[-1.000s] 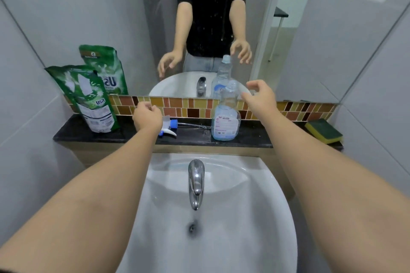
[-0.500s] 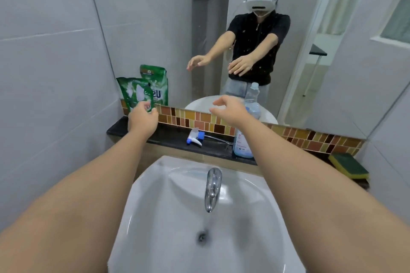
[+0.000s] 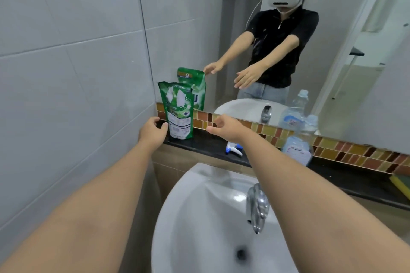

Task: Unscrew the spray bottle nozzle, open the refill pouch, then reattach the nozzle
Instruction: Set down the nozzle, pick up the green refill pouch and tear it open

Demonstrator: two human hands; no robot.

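Note:
A green refill pouch (image 3: pixel 178 111) stands upright on the black ledge (image 3: pixel 206 146), against the mirror at the left wall. My left hand (image 3: pixel 152 132) hovers just left of the pouch's lower part, fingers loosely curled, holding nothing. My right hand (image 3: pixel 224 127) is to the pouch's right with fingers spread, apart from it. The white and blue spray nozzle (image 3: pixel 233 149) lies on the ledge, partly behind my right forearm. The clear spray bottle (image 3: pixel 298 147) stands uncapped further right on the ledge.
A white sink (image 3: pixel 199 217) with a chrome tap (image 3: pixel 257 208) lies below the ledge. A mosaic tile strip (image 3: pixel 346 155) and a large mirror run behind it. A yellow-green sponge (image 3: pixel 401 183) sits at the far right edge. A grey tiled wall closes the left side.
Both hands have moved left from the bottle and nozzle toward the green pouch. The camera has turned left and come closer, so the pouch looks larger.

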